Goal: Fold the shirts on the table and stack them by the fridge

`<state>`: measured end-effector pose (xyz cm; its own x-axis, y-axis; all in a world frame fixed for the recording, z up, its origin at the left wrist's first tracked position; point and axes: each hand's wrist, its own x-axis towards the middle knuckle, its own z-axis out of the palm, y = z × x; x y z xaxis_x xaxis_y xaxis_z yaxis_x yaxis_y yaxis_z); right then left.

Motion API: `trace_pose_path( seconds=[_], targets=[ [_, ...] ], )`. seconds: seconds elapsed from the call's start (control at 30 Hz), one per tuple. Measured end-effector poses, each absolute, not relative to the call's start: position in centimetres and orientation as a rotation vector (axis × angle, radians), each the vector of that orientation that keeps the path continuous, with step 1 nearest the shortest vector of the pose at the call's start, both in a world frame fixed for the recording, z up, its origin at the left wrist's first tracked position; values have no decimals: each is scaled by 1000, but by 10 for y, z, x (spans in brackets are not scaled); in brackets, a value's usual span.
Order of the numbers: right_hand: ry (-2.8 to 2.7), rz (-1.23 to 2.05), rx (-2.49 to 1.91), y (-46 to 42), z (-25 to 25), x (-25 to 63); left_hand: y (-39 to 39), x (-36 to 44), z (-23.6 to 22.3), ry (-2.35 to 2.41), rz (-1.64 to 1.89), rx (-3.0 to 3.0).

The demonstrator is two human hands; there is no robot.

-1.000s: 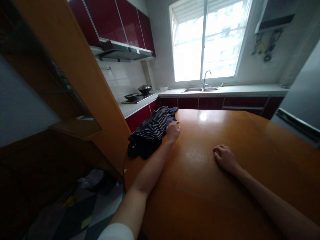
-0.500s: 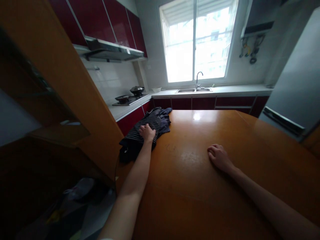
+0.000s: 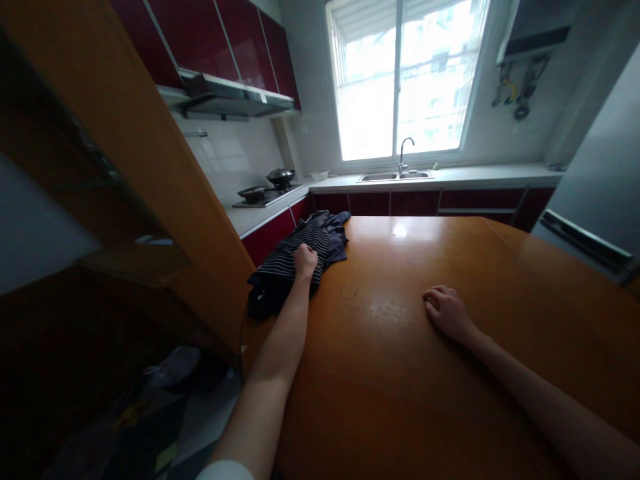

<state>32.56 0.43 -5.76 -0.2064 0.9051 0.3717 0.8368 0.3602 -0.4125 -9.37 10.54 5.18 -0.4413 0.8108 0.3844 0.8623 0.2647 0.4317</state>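
Note:
A dark striped garment [image 3: 285,263] lies bunched at the left edge of an orange wooden table [image 3: 400,373], with a plain blue cloth [image 3: 337,230] tucked against its far side. My left hand [image 3: 305,260] rests on top of the striped garment with its fingers curled into the fabric, gripping it. My right hand [image 3: 447,312] lies on the bare tabletop near the middle, fingers loosely curled under, holding nothing.
A tall orange cabinet panel [image 3: 150,167] stands close on the left. Beyond the table run a counter with a stove and pans [image 3: 267,190], a sink with a tap [image 3: 400,175] under the window, and red cupboards. A grey fridge [image 3: 595,193] stands at right.
My left hand moved from the tabletop beside the garment onto the striped fabric and closed its fingers on it. My right hand stayed in place.

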Motion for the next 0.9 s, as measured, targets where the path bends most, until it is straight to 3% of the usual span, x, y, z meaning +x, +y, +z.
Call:
trace_pose_path(
  seconds=[0.53,0.9],
  targets=[
    [-2049,150,-1441,8,-62,327,92,23,53,-2148,-738,-2120],
    [-2049,157,-1461,6,-57,324,82,-4,39,-2377,-488,-1841]
  ],
)
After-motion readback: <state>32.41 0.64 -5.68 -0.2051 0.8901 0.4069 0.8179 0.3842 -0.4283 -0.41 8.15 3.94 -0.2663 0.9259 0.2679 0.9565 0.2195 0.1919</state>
